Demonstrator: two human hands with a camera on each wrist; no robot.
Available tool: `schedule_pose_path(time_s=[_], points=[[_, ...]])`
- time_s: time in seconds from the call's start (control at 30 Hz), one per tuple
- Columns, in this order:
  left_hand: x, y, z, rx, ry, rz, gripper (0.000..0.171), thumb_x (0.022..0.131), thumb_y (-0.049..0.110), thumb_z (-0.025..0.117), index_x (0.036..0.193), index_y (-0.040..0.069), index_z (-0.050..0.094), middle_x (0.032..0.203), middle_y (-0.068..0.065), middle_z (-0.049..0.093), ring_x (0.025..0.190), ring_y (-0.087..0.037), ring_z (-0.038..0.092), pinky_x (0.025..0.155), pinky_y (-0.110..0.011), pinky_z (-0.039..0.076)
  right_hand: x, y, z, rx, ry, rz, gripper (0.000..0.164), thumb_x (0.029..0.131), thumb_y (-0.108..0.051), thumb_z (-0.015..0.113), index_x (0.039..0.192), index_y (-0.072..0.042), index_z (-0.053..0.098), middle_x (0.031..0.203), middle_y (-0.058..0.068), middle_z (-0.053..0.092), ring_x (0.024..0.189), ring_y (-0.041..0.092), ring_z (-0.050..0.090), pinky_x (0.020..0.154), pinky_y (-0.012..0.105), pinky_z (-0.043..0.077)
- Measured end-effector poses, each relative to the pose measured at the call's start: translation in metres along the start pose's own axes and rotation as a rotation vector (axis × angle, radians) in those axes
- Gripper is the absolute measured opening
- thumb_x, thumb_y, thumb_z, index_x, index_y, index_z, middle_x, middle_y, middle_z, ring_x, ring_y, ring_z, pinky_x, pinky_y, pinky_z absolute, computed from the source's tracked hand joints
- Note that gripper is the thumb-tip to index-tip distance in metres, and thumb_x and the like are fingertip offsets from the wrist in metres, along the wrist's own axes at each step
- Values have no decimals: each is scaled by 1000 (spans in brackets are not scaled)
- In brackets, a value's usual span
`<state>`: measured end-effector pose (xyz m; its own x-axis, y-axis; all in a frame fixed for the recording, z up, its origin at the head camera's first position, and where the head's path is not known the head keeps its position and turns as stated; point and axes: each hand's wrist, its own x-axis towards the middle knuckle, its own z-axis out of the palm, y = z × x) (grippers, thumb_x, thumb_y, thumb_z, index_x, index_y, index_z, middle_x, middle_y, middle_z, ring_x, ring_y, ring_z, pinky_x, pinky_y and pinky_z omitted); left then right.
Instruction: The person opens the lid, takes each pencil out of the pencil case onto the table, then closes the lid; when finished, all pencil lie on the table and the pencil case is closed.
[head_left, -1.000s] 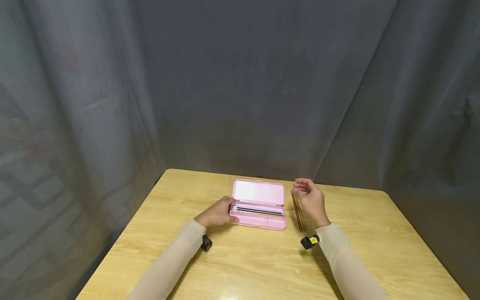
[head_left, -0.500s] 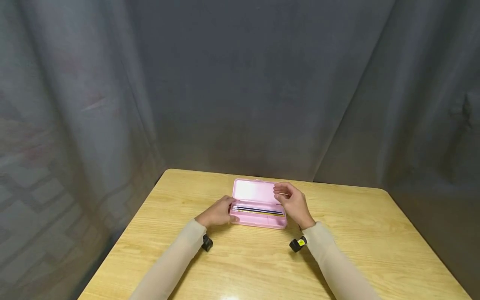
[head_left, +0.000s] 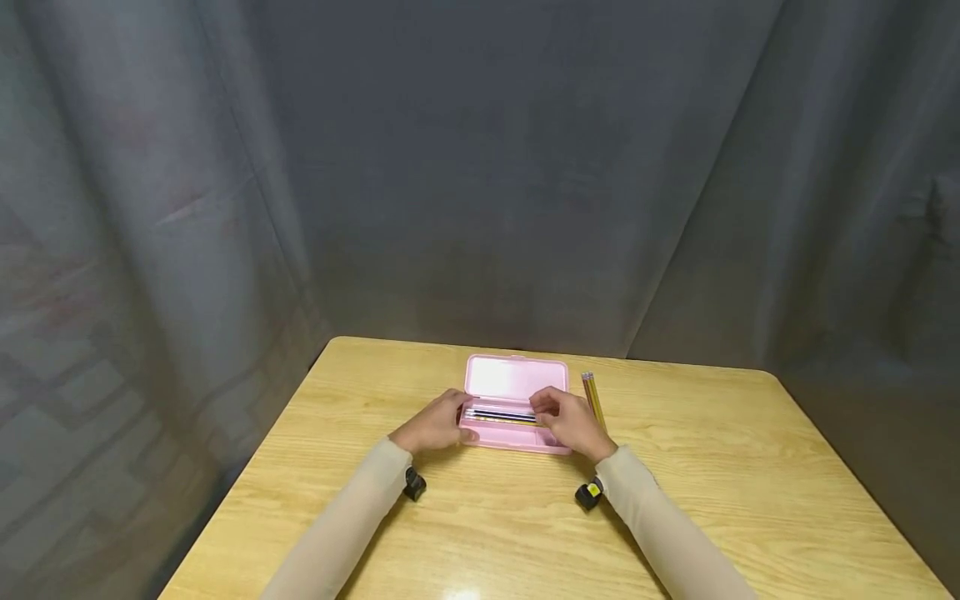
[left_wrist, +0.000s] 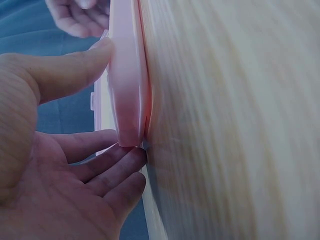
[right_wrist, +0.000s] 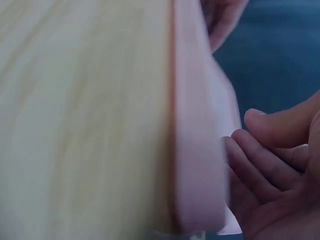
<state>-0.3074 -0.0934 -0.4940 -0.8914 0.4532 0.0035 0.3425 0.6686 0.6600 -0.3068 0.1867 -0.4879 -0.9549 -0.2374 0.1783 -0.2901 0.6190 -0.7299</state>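
A pink pencil case (head_left: 502, 435) lies on the table with its lid (head_left: 502, 377) raised at the back. Several pencils (head_left: 498, 416), dark and yellow, lie lengthwise in its rear compartment. My left hand (head_left: 433, 423) grips the case's left end, thumb on the near side and fingers round the end. My right hand (head_left: 573, 423) is over the right part of the case, its loosely bent fingers by the pencils' right ends. In the right wrist view its thumb and fingertips (right_wrist: 239, 136) are slightly apart, with no pencil visible between them. More pencils (head_left: 592, 398), yellow and reddish, lie just right of the case, partly behind my right hand.
The wooden table (head_left: 480, 517) extends around the case on all sides. Grey curtains (head_left: 480, 183) hang behind it and at both sides. A small divided compartment at the case's front right is partly covered by my right hand.
My right hand has moved left from the pencils on the table to over the right part of the case, then lower towards the pencils inside. My left hand stays on the case.
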Motion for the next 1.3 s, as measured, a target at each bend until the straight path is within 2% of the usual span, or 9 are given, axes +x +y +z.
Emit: schedule_pose_path(time_s=[0.2,0.4,0.63,0.9,1.17,1.3], points=[[-1,-1,-1,-1,-11,7,80,88,32,80,151,0,43,150,-19,48,135,-34,52,113,-50,45,0,5,3,-50,-18,24,26,87,4,72,109,-11,71,106,3,77,100,20,72,89,40,59],[-2,-1,-3,4,-4,-3,79,89,31,79,152,1,43,150,-18,48,132,-31,53,112,-47,47,3,6,6,-84,-51,32,28,88,1,73,111,-15,71,109,1,76,102,17,71,86,36,60],[-3,-1,-2,3,-5,0,78,89,30,79,151,0,44,145,-17,51,120,-25,55,104,-44,50,6,6,8,-84,-57,25,29,87,5,71,109,-14,71,104,0,75,96,13,69,89,36,58],[-4,2,1,-5,-8,-17,78,88,30,80,151,1,44,148,-17,49,129,-31,55,112,-48,46,5,0,11,-121,-89,-10,32,88,11,64,110,-12,71,106,0,75,98,15,68,89,36,56],[-3,1,1,3,3,-12,77,87,30,81,150,1,46,146,-16,51,127,-30,55,111,-48,47,4,1,11,-89,-57,30,29,90,8,65,106,-15,74,101,-1,78,87,12,66,70,21,52],[-3,1,0,-10,7,-10,76,88,29,80,149,1,46,145,-16,51,126,-29,56,110,-48,48,5,1,11,-80,-51,36,30,89,9,66,105,-15,74,100,-1,77,90,12,68,68,22,54]])
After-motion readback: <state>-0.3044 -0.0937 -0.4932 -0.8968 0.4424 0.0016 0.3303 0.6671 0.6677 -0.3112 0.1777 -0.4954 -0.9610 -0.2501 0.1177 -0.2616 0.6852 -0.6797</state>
